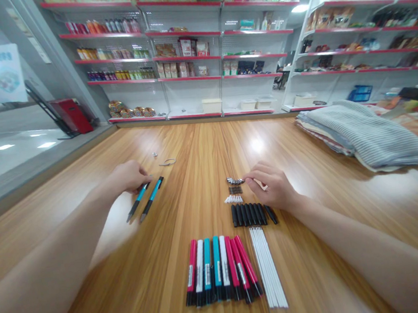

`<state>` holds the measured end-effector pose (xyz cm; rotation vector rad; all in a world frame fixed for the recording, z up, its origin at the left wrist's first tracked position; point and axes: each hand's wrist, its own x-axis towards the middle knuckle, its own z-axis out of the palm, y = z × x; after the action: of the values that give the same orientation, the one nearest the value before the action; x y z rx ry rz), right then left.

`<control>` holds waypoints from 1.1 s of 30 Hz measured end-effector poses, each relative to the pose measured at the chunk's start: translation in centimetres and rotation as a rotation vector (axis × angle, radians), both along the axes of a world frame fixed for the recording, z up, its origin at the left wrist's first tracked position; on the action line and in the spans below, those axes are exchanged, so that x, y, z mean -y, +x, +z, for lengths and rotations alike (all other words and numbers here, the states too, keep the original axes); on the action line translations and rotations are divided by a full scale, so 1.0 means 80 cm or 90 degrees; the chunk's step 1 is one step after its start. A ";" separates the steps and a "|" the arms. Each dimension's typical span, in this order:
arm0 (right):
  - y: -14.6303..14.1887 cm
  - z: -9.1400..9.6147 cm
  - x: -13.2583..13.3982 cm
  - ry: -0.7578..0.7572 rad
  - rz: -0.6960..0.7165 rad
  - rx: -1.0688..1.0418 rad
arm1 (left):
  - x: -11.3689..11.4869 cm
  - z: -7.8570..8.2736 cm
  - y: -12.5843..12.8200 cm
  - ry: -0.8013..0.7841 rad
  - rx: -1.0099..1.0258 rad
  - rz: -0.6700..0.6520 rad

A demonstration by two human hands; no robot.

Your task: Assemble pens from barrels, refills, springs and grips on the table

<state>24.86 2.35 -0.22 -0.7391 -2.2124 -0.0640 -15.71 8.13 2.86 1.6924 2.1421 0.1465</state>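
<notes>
My left hand (133,177) is closed at the upper end of a blue-and-black pen (137,202), its fingertips partly hidden. Beside that pen lies another blue-and-black pen (152,199). My right hand (271,185) has thumb and forefinger pinched at the right end of a row of small metal pen tips (234,180). Below those tips lie small dark springs (235,190), white plastic pieces (233,199) and a row of black grips (248,214). Nearer me are pink, white and blue pen barrels (217,267) and white refills (268,268).
A thin ring-shaped loop (167,162) and a small shiny piece (154,154) lie beyond my left hand. Folded striped cloths (369,131) are stacked at the right. Stocked shelves (184,35) stand behind the wooden table (193,189).
</notes>
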 end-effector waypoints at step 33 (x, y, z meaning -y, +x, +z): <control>0.000 -0.001 0.000 -0.011 0.006 0.017 | 0.022 0.017 0.031 -0.099 0.092 -0.029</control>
<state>24.82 2.38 -0.29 -0.7408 -2.2442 -0.0511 -13.25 6.36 4.19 1.5906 1.9548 0.0841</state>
